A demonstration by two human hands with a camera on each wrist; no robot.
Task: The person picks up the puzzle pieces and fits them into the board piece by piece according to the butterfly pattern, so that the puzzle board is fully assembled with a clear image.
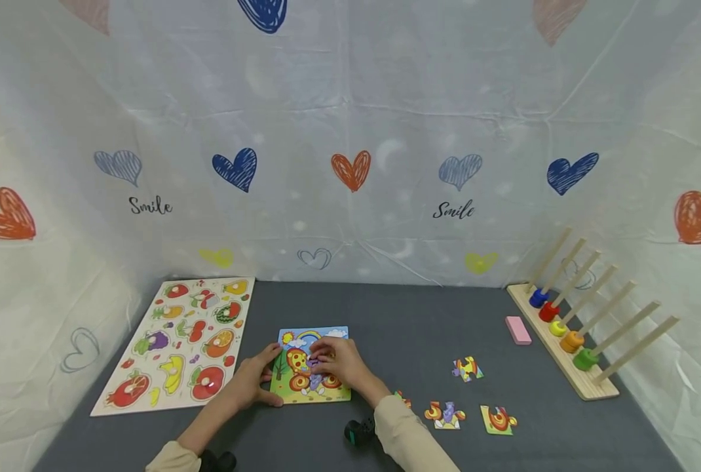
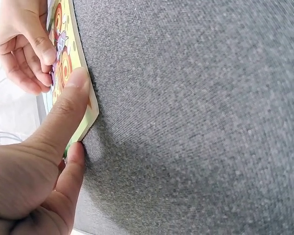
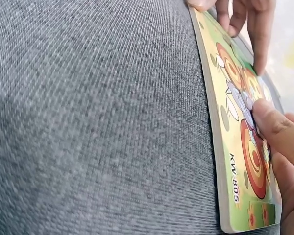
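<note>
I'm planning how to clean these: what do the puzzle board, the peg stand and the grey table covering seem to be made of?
Puzzle board: wood or thick card, judging by its pale edge; the face looks smooth and printed.
Peg stand: probably wood, pale tan and seemingly unpainted.
Grey table covering: likely matte fabric; its weave shows up close.

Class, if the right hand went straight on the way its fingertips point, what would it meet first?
Most likely the puzzle board: the right hand is over it, fingertips angled toward its picture. Depth leaves unclear whether they already touch.
</note>
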